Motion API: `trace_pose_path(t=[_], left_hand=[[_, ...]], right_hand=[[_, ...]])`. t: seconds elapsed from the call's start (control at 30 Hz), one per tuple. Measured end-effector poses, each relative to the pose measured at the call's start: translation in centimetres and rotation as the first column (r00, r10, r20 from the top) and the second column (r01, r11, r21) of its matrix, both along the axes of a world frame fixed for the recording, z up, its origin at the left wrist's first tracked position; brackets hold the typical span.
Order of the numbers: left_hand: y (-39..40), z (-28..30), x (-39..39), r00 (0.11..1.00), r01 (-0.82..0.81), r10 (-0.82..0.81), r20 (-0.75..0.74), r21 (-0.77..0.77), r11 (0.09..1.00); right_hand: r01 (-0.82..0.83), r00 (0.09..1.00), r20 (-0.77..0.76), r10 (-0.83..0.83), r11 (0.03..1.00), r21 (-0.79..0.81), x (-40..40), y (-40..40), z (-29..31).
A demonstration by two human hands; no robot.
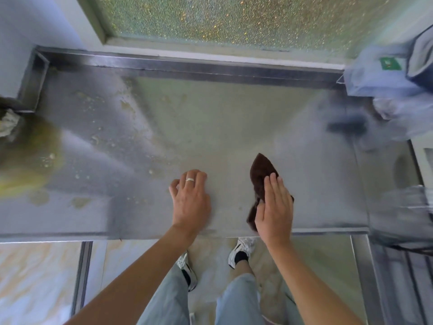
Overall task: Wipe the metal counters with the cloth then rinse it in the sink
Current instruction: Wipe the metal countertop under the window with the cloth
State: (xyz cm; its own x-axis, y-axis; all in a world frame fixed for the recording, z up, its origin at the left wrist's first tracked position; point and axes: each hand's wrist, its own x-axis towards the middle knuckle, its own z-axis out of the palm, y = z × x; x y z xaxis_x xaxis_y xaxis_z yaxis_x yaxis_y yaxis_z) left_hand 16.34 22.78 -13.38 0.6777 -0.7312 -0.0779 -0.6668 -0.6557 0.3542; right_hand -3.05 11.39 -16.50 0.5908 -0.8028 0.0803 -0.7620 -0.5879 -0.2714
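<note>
A dark brown cloth [260,174] lies on the metal counter [210,127], right of centre near the front edge. My right hand [275,205] presses flat on the cloth with straight fingers, covering its middle; the cloth's pointed end sticks out beyond the fingertips. My left hand [191,200], wearing a ring, rests on the bare counter to the left of the cloth, fingers loosely bent and holding nothing. Yellowish stains and crumbs [98,137] mark the counter's left half.
A raised metal rim [187,66] runs along the counter's back under a frosted window [222,17]. A pale blue bag [386,76] sits at the back right. A blurred metal object [403,214] stands at the right edge. A crumpled grey lump [8,123] is at the far left.
</note>
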Motion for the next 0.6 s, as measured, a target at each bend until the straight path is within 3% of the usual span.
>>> trace_pose_path(t=[0.17, 0.37, 0.53, 0.6], left_hand=[[1.5, 0.2, 0.0, 1.0, 0.017, -0.018, -0.017, -0.02, 1.0], [2.2, 0.0, 1.3, 0.996, -0.09, 0.092, 0.016, -0.117, 0.989], [1.0, 1.4, 0.5, 0.998, -0.038, 0.041, 0.042, -0.078, 0.996], [1.0, 1.1, 0.4, 0.999, 0.009, -0.007, 0.051, -0.041, 0.999]], right_hand=[[0.019, 0.997, -0.074, -0.015, 0.998, 0.066, 5.8, 6.1, 1.1], [-0.119, 0.992, -0.035, 0.124, 0.986, 0.12, 13.1, 9.6, 1.1], [-0.282, 0.959, 0.018, 0.282, 0.951, 0.125, 10.8, 6.9, 0.5], [-0.259, 0.966, 0.049, 0.255, 0.96, 0.106, 8.0, 4.4, 0.4]])
